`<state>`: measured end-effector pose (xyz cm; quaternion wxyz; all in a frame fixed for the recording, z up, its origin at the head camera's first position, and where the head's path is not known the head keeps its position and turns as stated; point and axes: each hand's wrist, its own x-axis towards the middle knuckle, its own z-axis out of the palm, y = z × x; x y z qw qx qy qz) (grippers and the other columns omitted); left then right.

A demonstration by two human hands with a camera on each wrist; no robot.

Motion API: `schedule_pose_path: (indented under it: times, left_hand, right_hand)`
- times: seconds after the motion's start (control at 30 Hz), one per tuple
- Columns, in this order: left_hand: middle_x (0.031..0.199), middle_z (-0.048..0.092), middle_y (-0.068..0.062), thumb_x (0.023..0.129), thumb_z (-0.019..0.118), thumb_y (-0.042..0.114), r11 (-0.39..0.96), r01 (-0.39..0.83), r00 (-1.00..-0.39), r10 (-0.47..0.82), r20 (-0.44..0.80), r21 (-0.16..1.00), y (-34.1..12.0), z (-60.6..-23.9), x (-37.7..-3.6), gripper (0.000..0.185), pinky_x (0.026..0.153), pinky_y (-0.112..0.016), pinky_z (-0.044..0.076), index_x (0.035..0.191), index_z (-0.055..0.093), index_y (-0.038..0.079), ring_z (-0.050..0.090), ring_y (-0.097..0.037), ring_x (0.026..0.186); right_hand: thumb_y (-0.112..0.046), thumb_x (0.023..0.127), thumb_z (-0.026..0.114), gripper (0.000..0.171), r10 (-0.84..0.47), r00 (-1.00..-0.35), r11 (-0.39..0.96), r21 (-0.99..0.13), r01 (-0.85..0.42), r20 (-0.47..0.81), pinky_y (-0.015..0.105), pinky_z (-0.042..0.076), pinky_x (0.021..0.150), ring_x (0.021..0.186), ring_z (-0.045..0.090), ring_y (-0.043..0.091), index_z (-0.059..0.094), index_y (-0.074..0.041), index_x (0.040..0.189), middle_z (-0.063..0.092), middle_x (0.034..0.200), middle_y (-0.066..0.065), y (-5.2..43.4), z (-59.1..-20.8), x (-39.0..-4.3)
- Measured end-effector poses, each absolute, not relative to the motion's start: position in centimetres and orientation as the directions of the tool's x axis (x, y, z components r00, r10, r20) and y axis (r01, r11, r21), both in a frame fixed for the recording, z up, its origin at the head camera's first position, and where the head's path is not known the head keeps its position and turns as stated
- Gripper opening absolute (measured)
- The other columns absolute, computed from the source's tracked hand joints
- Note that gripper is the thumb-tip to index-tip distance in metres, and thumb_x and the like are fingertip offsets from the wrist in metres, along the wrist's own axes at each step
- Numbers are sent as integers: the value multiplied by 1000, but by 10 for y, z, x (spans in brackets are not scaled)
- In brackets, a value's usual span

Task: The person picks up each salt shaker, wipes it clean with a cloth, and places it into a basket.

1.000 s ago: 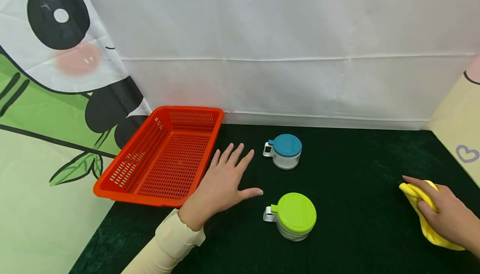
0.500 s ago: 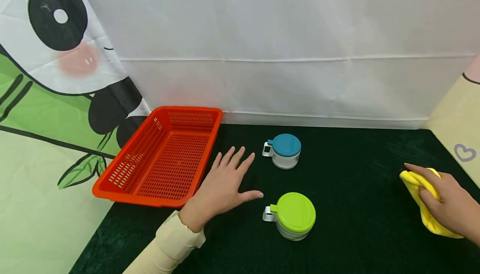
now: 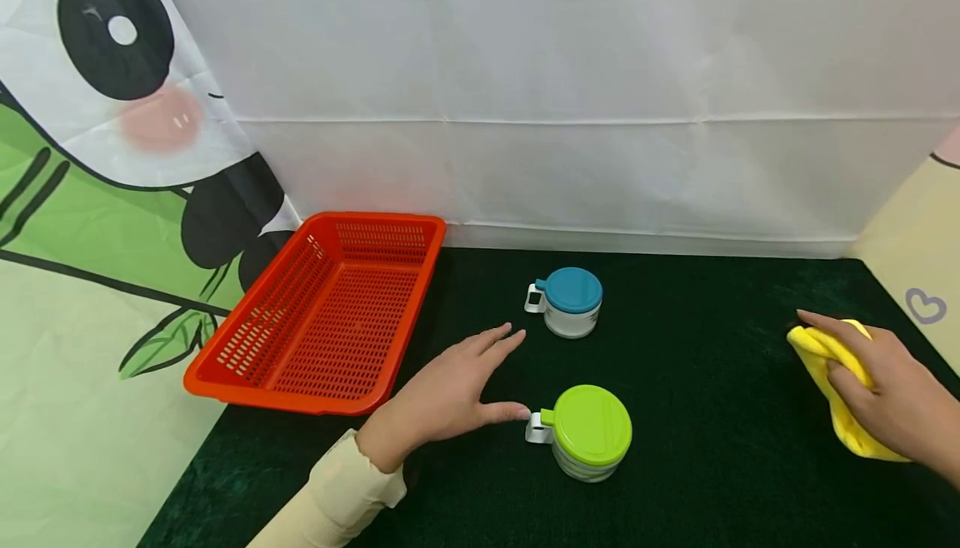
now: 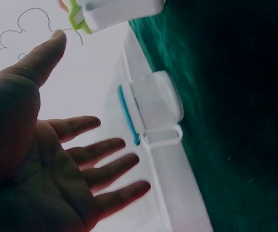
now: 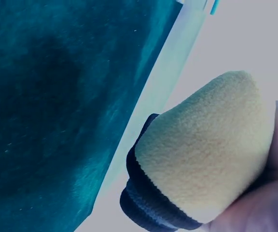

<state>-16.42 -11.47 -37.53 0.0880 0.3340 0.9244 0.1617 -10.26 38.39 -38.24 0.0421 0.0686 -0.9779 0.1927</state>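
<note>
My left hand (image 3: pixel 453 390) hovers over the dark green cloth with fingers straight and thumb spread. Its thumb tip is close to the white handle of a jar with a lime-green lid (image 3: pixel 592 427); whether they touch I cannot tell. Farther back stands a smaller-looking jar with a blue lid (image 3: pixel 573 302), its handle pointing left. The left wrist view shows the palm, this blue-lidded jar (image 4: pixel 153 104) and part of the green-lidded one (image 4: pixel 122 12). At the far right my right hand (image 3: pixel 888 390) grips a folded yellow cloth (image 3: pixel 847 430), fuzzy and dark-edged in the right wrist view.
A red perforated plastic basket (image 3: pixel 352 327) stands at the left, just behind my left forearm, with nothing in it. A white sheet (image 3: pixel 570 115) hangs along the back edge of the green table cover (image 3: pixel 712 406). Printed cartoon sheets flank both sides.
My left hand has turned, its fingers drawing together and its thumb lowering towards the green-lidded jar's handle. The right hand has shifted away from me and slightly left with the yellow cloth.
</note>
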Motion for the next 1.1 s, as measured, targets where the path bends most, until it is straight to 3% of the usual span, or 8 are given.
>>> schedule_pose_path:
  times: [0.27,0.67,0.8,0.97,1.1]
  left_hand:
    - [165,32,2,91,67,65,619,549,-684,719,-123,561,-111,-392,-165,90,114,-47,39,163,28,29,40,-19,146]
    - [149,54,0,97,66,52,517,573,-545,820,-176,636,-100,-412,-168,72,109,-35,44,155,44,15,53,-10,132]
    - [136,63,5,99,66,43,479,589,-512,844,-158,651,-98,-415,-168,57,99,-26,49,147,54,15,60,-1,115]
    - [107,68,15,101,66,31,404,574,-474,873,-113,713,-95,-416,-165,35,80,-19,53,133,65,16,63,4,85]
    - [104,69,17,103,62,30,390,562,-481,871,-96,729,-93,-416,-161,29,79,-19,54,128,67,17,65,2,82]
  right_hand:
    - [3,98,55,64,-133,-981,915,-362,-176,142,25,40,53,75,47,27,32,-6,157,40,109,31,372,-371,-104]
    - [2,100,53,63,-136,-971,908,-368,-202,197,28,40,55,83,46,35,32,-11,159,38,117,32,350,-349,-107]
    - [1,100,53,64,-145,-970,905,-372,-209,193,30,41,55,84,46,35,32,-12,160,38,118,32,347,-345,-108]
    - [1,100,53,65,-143,-974,904,-376,-201,178,30,41,56,83,47,33,31,-12,160,37,119,32,343,-343,-109]
    - [0,101,54,65,-144,-976,903,-381,-198,166,31,41,56,82,47,32,31,-10,160,36,120,33,340,-341,-109]
